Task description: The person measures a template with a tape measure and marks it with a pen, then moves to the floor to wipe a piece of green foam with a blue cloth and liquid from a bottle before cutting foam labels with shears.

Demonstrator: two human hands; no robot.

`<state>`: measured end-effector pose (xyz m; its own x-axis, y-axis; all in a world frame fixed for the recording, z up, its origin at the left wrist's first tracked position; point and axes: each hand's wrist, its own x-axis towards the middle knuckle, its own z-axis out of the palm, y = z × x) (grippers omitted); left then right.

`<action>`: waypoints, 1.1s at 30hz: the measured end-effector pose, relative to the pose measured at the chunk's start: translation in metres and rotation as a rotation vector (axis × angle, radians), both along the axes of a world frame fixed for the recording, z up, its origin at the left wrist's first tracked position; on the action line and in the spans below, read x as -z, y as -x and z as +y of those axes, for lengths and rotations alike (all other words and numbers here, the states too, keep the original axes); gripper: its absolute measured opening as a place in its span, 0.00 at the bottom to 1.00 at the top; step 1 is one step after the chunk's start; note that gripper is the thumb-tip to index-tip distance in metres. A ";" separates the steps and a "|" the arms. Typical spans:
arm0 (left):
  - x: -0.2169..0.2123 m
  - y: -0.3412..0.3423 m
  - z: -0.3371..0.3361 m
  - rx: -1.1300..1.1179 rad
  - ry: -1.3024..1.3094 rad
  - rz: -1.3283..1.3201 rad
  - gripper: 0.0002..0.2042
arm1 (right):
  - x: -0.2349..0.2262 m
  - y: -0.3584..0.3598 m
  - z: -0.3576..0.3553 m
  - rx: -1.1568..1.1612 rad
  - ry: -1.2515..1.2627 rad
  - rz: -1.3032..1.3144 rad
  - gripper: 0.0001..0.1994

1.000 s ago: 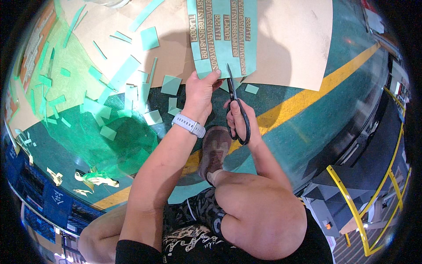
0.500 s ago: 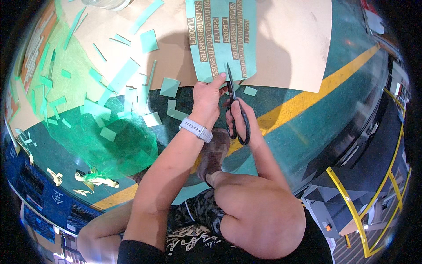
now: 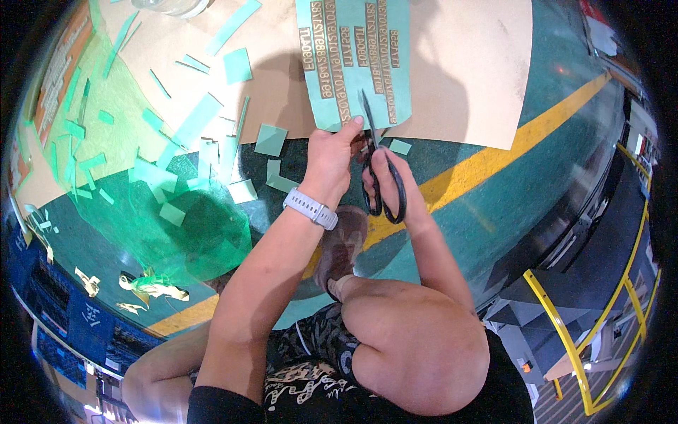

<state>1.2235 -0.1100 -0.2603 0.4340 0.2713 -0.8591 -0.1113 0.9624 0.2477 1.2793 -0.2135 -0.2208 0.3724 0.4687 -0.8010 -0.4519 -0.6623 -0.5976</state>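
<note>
My left hand point(image 3: 332, 152) pinches the near edge of a light green sheet point(image 3: 325, 116), thumb on top. Raised, mirrored characters in brown run in rows along the sheet. In my right hand point(image 3: 395, 180) is a pair of black-handled scissors point(image 3: 373, 145), fingers through the loops. The scissor blades lie on the sheet just right of my left thumb, pointing away from me. Part of the lower blade is hidden beneath the sheet. A small green offcut point(image 3: 400, 146) lies close to the scissors, on the floor.
Brown board point(image 3: 473, 85) lies under the sheet on the green floor. Many green offcuts point(image 3: 271, 140) are scattered to the left, some on a translucent green film point(image 3: 205, 233). A yellow floor line point(image 3: 494, 152) crosses diagonally. Yellow-framed equipment point(image 3: 565, 325) stands at right, blue crates point(image 3: 85, 311) at left.
My right hand and the scissors have shifted slightly up and to the right, with the blades further into the sheet. My left hand keeps its hold, moving barely at all.
</note>
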 end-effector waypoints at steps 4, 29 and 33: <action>0.009 0.002 -0.001 0.043 -0.007 -0.003 0.07 | 0.004 -0.008 0.009 0.014 0.005 0.021 0.24; -0.006 0.003 0.006 0.028 0.034 -0.093 0.09 | 0.004 -0.018 0.023 -0.019 0.089 0.022 0.27; 0.000 0.003 0.004 0.044 0.012 -0.099 0.10 | 0.004 -0.017 0.019 -0.047 0.084 -0.035 0.26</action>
<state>1.2209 -0.1063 -0.2604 0.5284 0.2406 -0.8142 -0.0928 0.9696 0.2263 1.2962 -0.1943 -0.2253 0.3800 0.4177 -0.8253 -0.3992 -0.7309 -0.5536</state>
